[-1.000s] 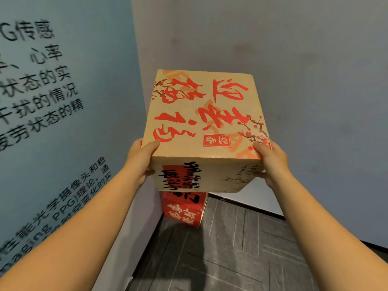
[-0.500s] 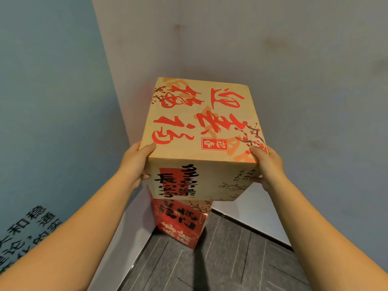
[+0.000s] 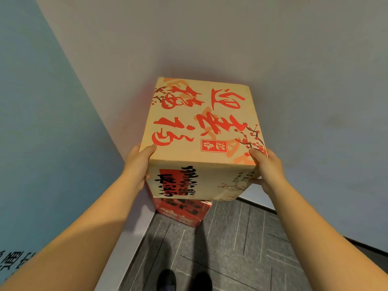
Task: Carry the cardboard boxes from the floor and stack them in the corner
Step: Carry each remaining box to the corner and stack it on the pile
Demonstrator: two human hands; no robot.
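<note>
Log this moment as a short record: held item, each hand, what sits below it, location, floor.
held item: tan cardboard box with red calligraphy, gripped at its near corners
left hand: on the box's left side
right hand: on the box's right side
below: red box, mostly hidden; contact cannot be told
location: corner of grey wall and blue wall
floor: dark grey tiles

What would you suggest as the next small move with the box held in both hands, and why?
Probably lower the tan box straight down onto the red box in the corner. The left hand and right hand grip its sides, and it seems to hover right above.
</note>
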